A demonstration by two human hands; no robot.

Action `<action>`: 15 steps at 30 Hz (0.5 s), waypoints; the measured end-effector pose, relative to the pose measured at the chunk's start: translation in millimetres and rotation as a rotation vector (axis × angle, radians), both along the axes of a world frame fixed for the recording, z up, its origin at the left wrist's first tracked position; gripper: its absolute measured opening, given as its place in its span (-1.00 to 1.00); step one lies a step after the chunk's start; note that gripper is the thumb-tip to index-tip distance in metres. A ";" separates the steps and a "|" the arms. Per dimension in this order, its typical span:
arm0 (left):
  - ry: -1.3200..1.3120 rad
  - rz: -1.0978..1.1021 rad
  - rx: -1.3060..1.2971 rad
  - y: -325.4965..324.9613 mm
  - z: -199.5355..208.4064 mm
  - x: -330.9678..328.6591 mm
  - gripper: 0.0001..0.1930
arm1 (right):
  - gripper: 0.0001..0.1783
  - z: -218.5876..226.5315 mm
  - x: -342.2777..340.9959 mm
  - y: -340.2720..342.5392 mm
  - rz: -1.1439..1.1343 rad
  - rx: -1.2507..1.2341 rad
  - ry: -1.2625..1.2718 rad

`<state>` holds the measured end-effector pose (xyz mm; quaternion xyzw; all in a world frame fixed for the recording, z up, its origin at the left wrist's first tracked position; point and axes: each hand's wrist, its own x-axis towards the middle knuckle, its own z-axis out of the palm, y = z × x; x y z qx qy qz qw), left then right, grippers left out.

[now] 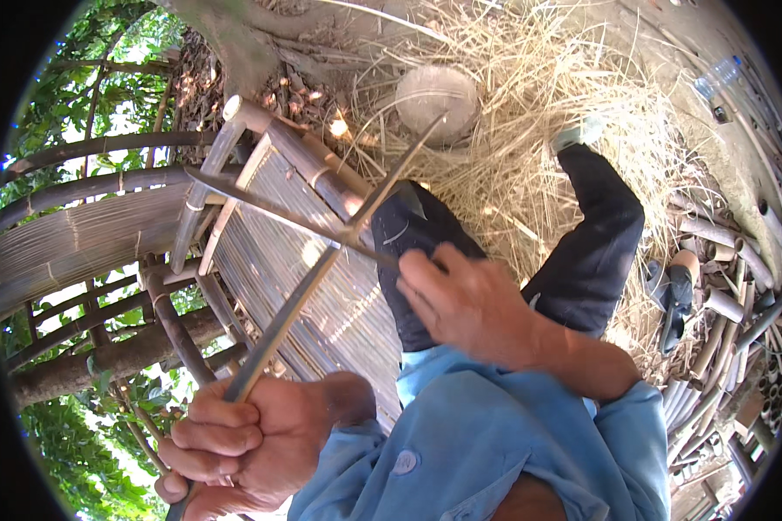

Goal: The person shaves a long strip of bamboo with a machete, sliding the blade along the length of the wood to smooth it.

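My left hand (248,438) is closed around the lower end of a long bamboo strip (288,321), which slants up and away to the right. A node shows as a thicker joint partway along it. In my right hand (469,300) is the handle of a long knife (265,207), mostly hidden by the fingers. Its narrow blade points to the far left and crosses the strip right at the node. Whether the edge has bitten into the bamboo cannot be made out. The strip's far tip lies in front of a round chopping block (436,104).
I sit on a bamboo bench (313,304) with a slatted seat. Pale shavings (530,113) cover the ground ahead. At right lie a pair of dark sandals (673,295), stacked bamboo pieces (730,339) and a plastic bottle (717,78). A tree trunk (235,43) stands beyond the bench.
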<state>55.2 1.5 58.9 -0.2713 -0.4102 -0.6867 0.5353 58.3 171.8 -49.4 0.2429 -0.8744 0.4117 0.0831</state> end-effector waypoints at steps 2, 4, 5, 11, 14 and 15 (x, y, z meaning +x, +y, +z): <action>0.021 -0.003 -0.006 1.9 -3.8 2.1 -0.59 | -0.80 -2.2 4.2 1.1 0.006 -0.006 0.007; 0.024 0.013 0.000 6.8 -8.6 1.7 -0.62 | -0.81 -9.4 4.6 -1.2 0.008 -0.034 0.038; 0.003 -0.001 -0.002 6.7 -4.6 2.7 -0.62 | -0.81 -10.7 3.1 -2.0 0.022 -0.063 0.072; 0.021 -0.022 -0.071 -3.5 -4.6 2.6 -0.66 | -0.80 -9.3 0.6 -2.1 -0.006 -0.024 0.089; -0.025 0.017 -0.047 -12.2 0.8 -3.4 -0.64 | -0.77 -39.2 -30.7 -0.2 -0.089 0.053 0.005; -0.041 0.028 -0.033 -14.1 3.0 -3.5 -0.64 | -0.81 -33.7 -26.2 1.0 -0.047 0.047 0.075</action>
